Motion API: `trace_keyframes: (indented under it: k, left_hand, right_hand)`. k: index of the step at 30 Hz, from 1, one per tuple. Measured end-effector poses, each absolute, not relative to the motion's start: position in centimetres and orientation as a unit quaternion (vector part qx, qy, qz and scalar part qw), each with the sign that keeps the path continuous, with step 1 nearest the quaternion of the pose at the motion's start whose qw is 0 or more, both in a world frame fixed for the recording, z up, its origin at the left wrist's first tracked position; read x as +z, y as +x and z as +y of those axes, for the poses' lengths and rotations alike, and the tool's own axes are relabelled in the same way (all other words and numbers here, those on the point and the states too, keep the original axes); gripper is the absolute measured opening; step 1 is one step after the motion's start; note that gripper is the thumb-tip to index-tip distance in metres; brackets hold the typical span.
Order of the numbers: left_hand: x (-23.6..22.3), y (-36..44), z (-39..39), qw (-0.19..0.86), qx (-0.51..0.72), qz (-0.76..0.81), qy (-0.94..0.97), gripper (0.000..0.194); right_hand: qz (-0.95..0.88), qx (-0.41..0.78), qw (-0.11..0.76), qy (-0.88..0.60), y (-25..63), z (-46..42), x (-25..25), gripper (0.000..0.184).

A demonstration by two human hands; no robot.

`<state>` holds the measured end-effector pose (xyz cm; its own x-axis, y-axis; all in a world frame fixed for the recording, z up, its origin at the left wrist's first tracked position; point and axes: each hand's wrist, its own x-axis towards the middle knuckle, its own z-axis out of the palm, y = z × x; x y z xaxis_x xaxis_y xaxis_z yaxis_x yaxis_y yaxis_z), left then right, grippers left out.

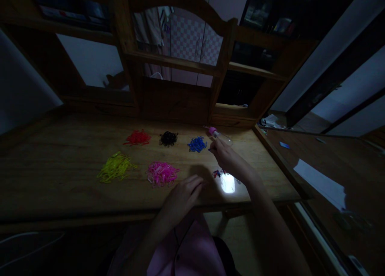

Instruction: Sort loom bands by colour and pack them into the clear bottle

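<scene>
My right hand (221, 152) is over the right part of the wooden table, its fingers pinched on a small blue clip (209, 149). Just left of those fingertips lies a pile of blue clips (197, 144), apparently paper clips. My left hand (187, 191) is low near the table's front edge, fingers curled together; whether anything is inside is hidden. Left of it sits a pile of pink clips (162, 173). Further off are yellow (116, 167), red (137, 137) and black (169, 138) piles. A few mixed red and blue pieces (216, 173) lie below my right hand.
Behind my right hand lies a clear bottle (225, 139) with a pink top (212, 130). A bright light patch (227, 183) shows on the table. A wooden shelf unit (177, 95) borders the back. On the right, papers (320, 183) lie on another brown surface.
</scene>
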<state>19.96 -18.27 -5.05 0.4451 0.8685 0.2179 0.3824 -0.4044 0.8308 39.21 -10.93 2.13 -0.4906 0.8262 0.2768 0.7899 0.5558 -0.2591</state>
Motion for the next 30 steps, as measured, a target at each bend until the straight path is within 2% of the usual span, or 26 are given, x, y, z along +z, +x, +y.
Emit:
trace_keyframes:
  k: [3,7,9,11,14,17,19,23,27,30]
  left_hand:
    - [-4.6,20.0,-18.3,0.378,0.337,0.404,0.762,0.023]
    - [-4.5,20.1,-18.4,0.380,0.340,0.406,0.758,0.022]
    - [-4.6,20.1,-18.4,0.377,0.343,0.409,0.757,0.021]
    - [-4.7,20.1,-18.4,0.379,0.342,0.409,0.756,0.020]
    - [-4.7,20.0,-18.3,0.382,0.340,0.409,0.756,0.020]
    - [-4.7,20.0,-18.2,0.383,0.339,0.408,0.757,0.019]
    - [-4.9,20.0,-18.2,0.386,0.339,0.406,0.756,0.019]
    - [-5.1,20.0,-18.3,0.389,0.341,0.406,0.753,0.021]
    - [-5.1,20.1,-18.1,0.387,0.339,0.415,0.750,0.020]
    - [-4.9,20.7,-17.7,0.376,0.335,0.451,0.737,0.017]
  right_hand:
    - [-0.863,0.030,0.120,-0.489,37.6,-6.6,1.6,0.013]
    - [-0.861,0.029,0.118,-0.494,36.9,-4.5,0.2,0.009]
    - [-0.854,0.034,0.168,-0.492,37.6,-4.9,0.1,0.013]
    - [-0.832,0.054,0.259,-0.488,38.9,-5.9,0.5,0.018]
    - [-0.772,0.083,0.370,-0.510,41.3,-8.2,1.6,0.016]
    - [-0.732,0.056,0.402,-0.547,43.7,-11.1,2.3,0.015]
    - [-0.729,0.075,0.379,-0.565,45.3,-13.2,2.1,0.016]
    - [-0.723,0.131,0.270,-0.622,47.9,-16.5,0.2,0.025]
    - [-0.721,0.125,0.212,-0.647,49.0,-18.1,-2.4,0.019]
    - [-0.721,0.117,0.206,-0.651,48.5,-18.4,-3.8,0.014]
